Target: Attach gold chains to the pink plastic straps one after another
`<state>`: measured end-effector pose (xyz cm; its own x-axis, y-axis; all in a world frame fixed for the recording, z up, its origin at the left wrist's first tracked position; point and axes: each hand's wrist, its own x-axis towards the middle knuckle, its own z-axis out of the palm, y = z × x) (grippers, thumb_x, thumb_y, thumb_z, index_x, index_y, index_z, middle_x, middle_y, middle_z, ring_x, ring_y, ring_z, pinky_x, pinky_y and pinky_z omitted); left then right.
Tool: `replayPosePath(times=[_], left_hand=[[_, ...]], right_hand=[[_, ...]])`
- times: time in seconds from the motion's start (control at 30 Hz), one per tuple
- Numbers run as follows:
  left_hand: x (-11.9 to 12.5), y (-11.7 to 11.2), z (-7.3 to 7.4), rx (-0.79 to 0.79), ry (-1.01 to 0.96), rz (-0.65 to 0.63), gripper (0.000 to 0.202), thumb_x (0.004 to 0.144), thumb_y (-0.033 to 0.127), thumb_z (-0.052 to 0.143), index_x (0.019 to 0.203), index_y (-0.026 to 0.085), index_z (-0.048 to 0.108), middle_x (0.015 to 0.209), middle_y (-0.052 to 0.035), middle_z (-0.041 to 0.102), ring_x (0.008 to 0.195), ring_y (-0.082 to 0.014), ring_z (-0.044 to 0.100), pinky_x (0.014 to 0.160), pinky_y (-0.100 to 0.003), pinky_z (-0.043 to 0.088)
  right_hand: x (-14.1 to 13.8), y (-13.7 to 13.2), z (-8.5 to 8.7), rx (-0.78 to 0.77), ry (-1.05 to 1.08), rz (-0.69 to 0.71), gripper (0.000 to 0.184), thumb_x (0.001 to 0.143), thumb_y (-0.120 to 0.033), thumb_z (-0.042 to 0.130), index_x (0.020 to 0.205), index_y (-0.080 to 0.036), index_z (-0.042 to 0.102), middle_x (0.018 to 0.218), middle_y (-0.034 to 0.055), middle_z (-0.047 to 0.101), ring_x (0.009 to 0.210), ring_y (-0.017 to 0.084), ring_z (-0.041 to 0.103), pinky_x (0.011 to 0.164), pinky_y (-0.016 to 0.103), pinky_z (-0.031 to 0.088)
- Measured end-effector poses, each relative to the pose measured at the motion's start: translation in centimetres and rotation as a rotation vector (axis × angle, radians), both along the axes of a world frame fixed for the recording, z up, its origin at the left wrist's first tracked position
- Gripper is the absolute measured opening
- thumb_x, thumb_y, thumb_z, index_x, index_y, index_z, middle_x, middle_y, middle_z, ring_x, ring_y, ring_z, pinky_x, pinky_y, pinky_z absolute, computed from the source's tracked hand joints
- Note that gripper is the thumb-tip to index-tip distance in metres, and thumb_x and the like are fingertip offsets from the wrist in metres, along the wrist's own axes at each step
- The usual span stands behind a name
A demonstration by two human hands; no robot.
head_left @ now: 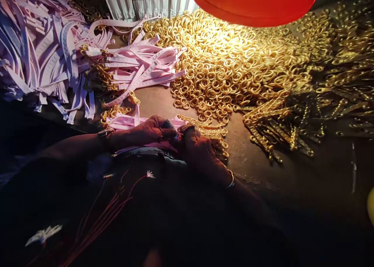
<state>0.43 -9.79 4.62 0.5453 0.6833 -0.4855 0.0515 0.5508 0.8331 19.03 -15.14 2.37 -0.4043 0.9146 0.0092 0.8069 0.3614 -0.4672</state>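
Note:
My left hand (pixel 149 132) is closed, its fingers pinching a pink strap (pixel 163 145) at the table's near edge. My right hand (pixel 200 150) is closed too, its fingertips meeting the left hand's on the same strap's end; whether a ring is in them is hidden. A few pink straps (pixel 122 121) lie under and behind my left hand. Short gold chain pieces (pixel 213 132) lie just behind my right hand. A big heap of gold rings (pixel 228 64) covers the middle of the table.
A pile of pink straps (pixel 41 52) fills the left, with more (pixel 143 66) in the centre-left. Gold chain lengths (pixel 292 130) and darker gold parts (pixel 344 56) lie right. A red lampshade (pixel 254 2) hangs overhead. White ribbed container (pixel 146 0) at the back. Brown tabletop (pixel 157 101).

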Motion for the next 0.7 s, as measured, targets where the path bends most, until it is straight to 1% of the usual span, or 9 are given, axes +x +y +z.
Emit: replayPosePath(times=[0.07,0.17,0.23,0.3,0.4,0.47,0.57,0.63,0.7], left_hand=[[-0.1,-1.3,-0.2,0.006,-0.031,-0.004,0.029,0.070,0.034,0.083,0.070,0.009,0.068,0.069,-0.0053,0.068,0.063,-0.0116,0.060,0.060,-0.022,0.048],[-0.3,-2.3,-0.2,0.038,-0.021,0.043,0.029,0.072,0.035,0.082,0.070,0.009,0.068,0.070,-0.0059,0.069,0.066,-0.0138,0.062,0.064,-0.025,0.051],[-0.4,-2.5,-0.4,0.028,-0.007,0.070,0.030,0.072,0.036,0.081,0.071,0.009,0.068,0.070,-0.0063,0.070,0.067,-0.0151,0.063,0.065,-0.026,0.052],[-0.5,-2.5,-0.8,-0.004,0.000,0.073,0.031,0.072,0.037,0.080,0.070,0.009,0.068,0.068,-0.0061,0.068,0.064,-0.0147,0.062,0.061,-0.025,0.051],[-0.4,-2.3,-1.6,-0.054,0.003,0.052,0.033,0.071,0.037,0.081,0.066,0.009,0.066,0.062,-0.0041,0.064,0.056,-0.0111,0.056,0.051,-0.020,0.044],[-0.2,-2.3,-2.0,-0.120,0.001,0.057,0.034,0.067,0.037,0.083,0.065,0.009,0.063,0.059,-0.0029,0.061,0.052,-0.0100,0.054,0.048,-0.019,0.042],[0.3,-2.5,-2.5,-0.225,0.001,0.107,0.038,0.058,0.035,0.087,0.063,0.011,0.058,0.056,-0.0011,0.059,0.049,-0.0096,0.052,0.045,-0.020,0.041],[0.6,-2.8,-2.7,-0.252,0.017,0.126,0.040,0.056,0.035,0.088,0.062,0.012,0.057,0.055,-0.0005,0.058,0.048,-0.0095,0.052,0.044,-0.020,0.041],[0.6,-2.8,-2.8,-0.252,0.031,0.105,0.039,0.057,0.037,0.087,0.065,0.012,0.057,0.057,-0.0008,0.058,0.049,-0.0101,0.052,0.045,-0.020,0.041]], right_hand=[[-0.1,-0.7,-0.5,-0.070,0.119,-0.020,0.040,0.097,-0.053,0.044,0.103,-0.013,0.052,0.075,0.0097,0.060,0.059,0.018,0.053,0.053,0.029,0.030],[-0.3,-0.9,-0.6,-0.243,0.355,-0.095,0.037,0.092,-0.056,0.050,0.094,-0.019,0.047,0.068,0.0050,0.058,0.055,0.015,0.048,0.051,0.028,0.030],[-0.6,-0.8,-0.4,-0.345,0.473,-0.131,0.035,0.091,-0.055,0.052,0.085,-0.022,0.041,0.068,0.0027,0.056,0.055,0.014,0.045,0.052,0.027,0.031],[-0.8,-0.6,-0.2,-0.417,0.541,-0.123,0.035,0.090,-0.052,0.052,0.080,-0.023,0.037,0.068,0.0014,0.054,0.057,0.013,0.043,0.052,0.026,0.032],[-1.0,-0.3,-0.5,-0.477,0.571,-0.069,0.035,0.089,-0.049,0.054,0.077,-0.023,0.034,0.068,0.0002,0.052,0.059,0.012,0.042,0.053,0.026,0.031],[-1.1,-0.1,-0.8,-0.487,0.555,-0.031,0.032,0.088,-0.044,0.056,0.077,-0.022,0.034,0.069,-0.0001,0.051,0.061,0.012,0.041,0.054,0.025,0.030],[-0.9,0.2,-1.1,-0.487,0.505,0.028,0.029,0.087,-0.036,0.057,0.076,-0.022,0.035,0.069,-0.0005,0.050,0.062,0.011,0.039,0.054,0.025,0.027],[-0.7,0.5,-1.2,-0.492,0.468,0.059,0.029,0.089,-0.036,0.055,0.074,-0.022,0.034,0.067,-0.0010,0.048,0.060,0.011,0.036,0.054,0.026,0.026],[-0.4,0.8,-0.9,-0.484,0.444,0.094,0.030,0.092,-0.038,0.052,0.072,-0.021,0.036,0.066,-0.0010,0.048,0.060,0.010,0.035,0.055,0.026,0.026]])
